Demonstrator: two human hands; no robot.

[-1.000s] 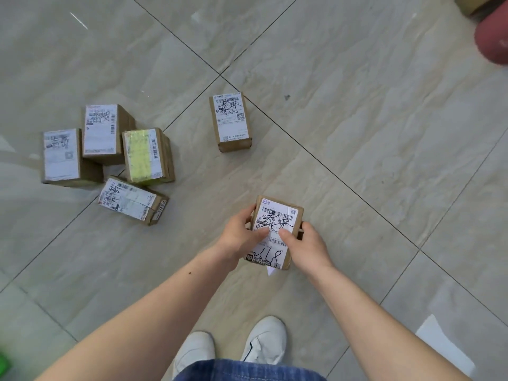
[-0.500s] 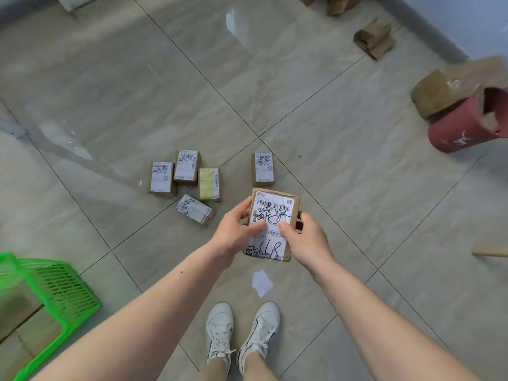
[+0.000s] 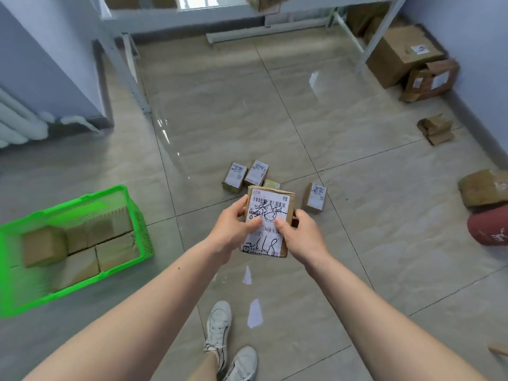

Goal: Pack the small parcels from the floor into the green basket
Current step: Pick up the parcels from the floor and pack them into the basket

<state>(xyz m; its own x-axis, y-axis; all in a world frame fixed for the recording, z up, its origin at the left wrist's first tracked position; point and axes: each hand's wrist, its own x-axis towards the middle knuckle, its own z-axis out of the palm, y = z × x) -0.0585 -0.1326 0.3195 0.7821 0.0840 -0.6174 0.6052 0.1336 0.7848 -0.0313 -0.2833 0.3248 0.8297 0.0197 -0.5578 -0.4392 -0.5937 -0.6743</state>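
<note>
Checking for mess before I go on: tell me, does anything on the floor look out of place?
Two white paper scraps lie loose on the grey tiled floor by the white shoes, and a crumpled brown cardboard box sits torn near the right wall.

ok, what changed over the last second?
The view rose and pulled back from the floor, bringing the green basket into frame at left, already holding boxes. Both hands, left hand and right hand, kept their grip on the labelled parcel, carrying it up. The parcels on the floor stayed put.

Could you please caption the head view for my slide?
Both hands hold a labelled parcel above the floor, green basket at left.
</note>
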